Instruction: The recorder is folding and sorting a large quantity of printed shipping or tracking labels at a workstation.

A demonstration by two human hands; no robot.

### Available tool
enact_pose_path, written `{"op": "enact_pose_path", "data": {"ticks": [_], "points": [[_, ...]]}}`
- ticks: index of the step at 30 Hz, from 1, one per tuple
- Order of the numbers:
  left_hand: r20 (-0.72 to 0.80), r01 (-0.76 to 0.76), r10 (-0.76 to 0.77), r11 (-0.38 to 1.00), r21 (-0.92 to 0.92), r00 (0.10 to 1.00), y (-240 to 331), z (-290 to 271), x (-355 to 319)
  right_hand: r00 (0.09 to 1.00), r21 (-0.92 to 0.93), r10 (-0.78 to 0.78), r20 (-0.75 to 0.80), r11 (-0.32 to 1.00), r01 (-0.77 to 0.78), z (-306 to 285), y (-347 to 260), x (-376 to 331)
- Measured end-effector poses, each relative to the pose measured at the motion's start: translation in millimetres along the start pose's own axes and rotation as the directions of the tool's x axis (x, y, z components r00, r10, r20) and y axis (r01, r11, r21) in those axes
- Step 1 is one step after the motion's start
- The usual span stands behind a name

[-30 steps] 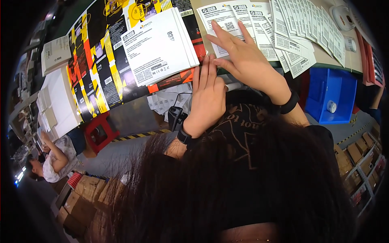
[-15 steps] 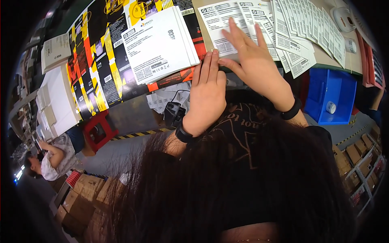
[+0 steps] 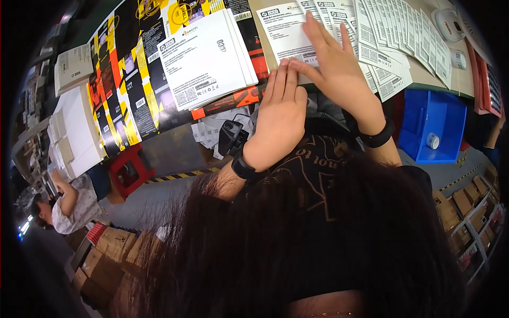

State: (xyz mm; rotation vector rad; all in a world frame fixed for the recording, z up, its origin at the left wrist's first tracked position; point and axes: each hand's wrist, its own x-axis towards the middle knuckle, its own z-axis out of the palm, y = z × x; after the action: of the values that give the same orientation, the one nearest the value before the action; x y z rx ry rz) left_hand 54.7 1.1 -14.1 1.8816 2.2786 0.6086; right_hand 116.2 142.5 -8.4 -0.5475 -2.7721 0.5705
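Note:
My left hand (image 3: pixel 281 114) lies nearly flat at the table's front edge, its fingers stretched out side by side. Its fingertips reach the lower edge of a white printed card (image 3: pixel 281 33). Over that card's right side spreads my right hand (image 3: pixel 343 69), fingers apart and thumb pointing toward the left fingertips. Nothing is visibly gripped in either hand. More printed cards (image 3: pixel 392 32) fan out in overlapping rows to the right. Left of my hands, a stack of similar white cards (image 3: pixel 204 61) rests on black, yellow and red printed packages.
A blue bin (image 3: pixel 407 127) with a small white roll (image 3: pixel 432 141) inside stands below the table on the right. At left are white boxes (image 3: pixel 79 127), a red stool (image 3: pixel 126 172) and another person (image 3: pixel 79 204). Cardboard boxes (image 3: pixel 108 259) fill the lower left.
My left hand has slid a little right and up, its fingertips now at the card's lower edge. The front card has shifted slightly left, showing more of its face. My right hand stays spread.

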Motion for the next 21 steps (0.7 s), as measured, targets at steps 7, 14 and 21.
{"op": "enact_pose_path", "data": {"ticks": [7, 14, 21], "points": [[0.013, 0.038, -0.039, 0.999, 0.018, 0.999, -0.9, -2.1, -11.4, 0.959, -0.088, -0.097, -0.265, 0.993, 0.076, -14.3, -5.6, 2.3], [-0.101, 0.08, -0.093, 0.989, -0.121, 0.991, 2.6, -17.6, -6.9, 0.988, 0.496, 0.051, -0.146, 0.868, 0.029, -32.2, 0.7, -5.1], [-0.134, 0.138, -0.352, 0.648, -0.749, 0.926, 4.0, -32.1, -3.3, 0.965, 0.858, 0.05, 0.257, 0.448, -0.251, -42.6, -1.2, -30.8]]}}
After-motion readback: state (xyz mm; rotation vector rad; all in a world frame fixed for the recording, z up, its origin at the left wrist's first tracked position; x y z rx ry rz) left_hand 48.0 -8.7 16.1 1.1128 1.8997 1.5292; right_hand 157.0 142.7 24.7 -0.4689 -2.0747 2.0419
